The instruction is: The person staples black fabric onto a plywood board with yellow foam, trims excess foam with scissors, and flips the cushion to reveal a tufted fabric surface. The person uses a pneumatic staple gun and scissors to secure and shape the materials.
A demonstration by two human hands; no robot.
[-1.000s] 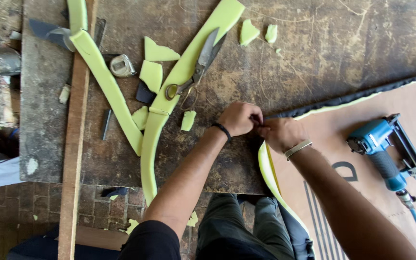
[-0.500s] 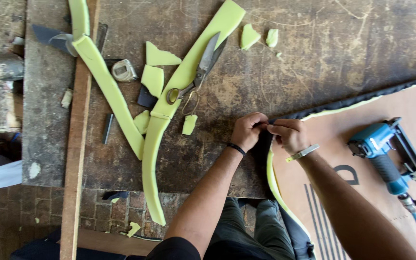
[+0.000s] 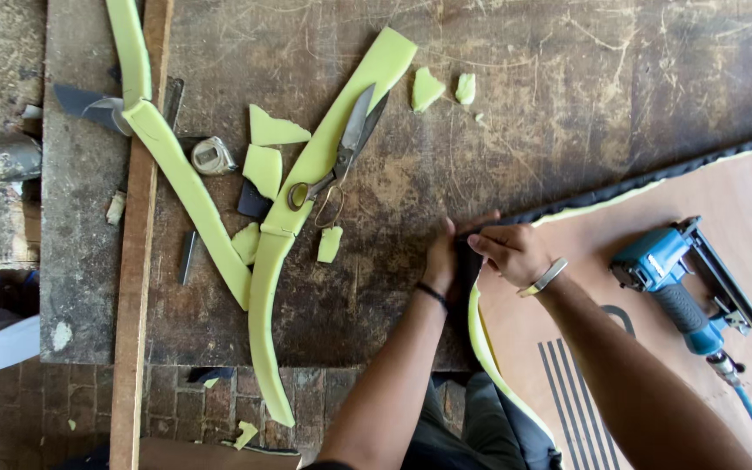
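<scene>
1. The left hand (image 3: pixel 442 259) and the right hand (image 3: pixel 513 251) meet at the corner of a wooden board (image 3: pixel 654 365) that lies on the table (image 3: pixel 515 113).
2. Both hands pinch the dark edge strip (image 3: pixel 646 181) at that corner. The fingers are curled tight on it.
3. The dark strip runs from the hands up and to the right along the board's edge.
4. A green foam edge (image 3: pixel 480 335) runs down from the hands along the board's other side.
5. A blue staple gun (image 3: pixel 681 278) lies on the board, near the right hand but apart from it.
6. Scissors (image 3: pixel 341 161) lie on a long green foam strip (image 3: pixel 306 187), well apart from the left hand.
7. Small foam bits (image 3: pixel 428 89) and a tape measure (image 3: pixel 211 157) lie about on the table.
</scene>
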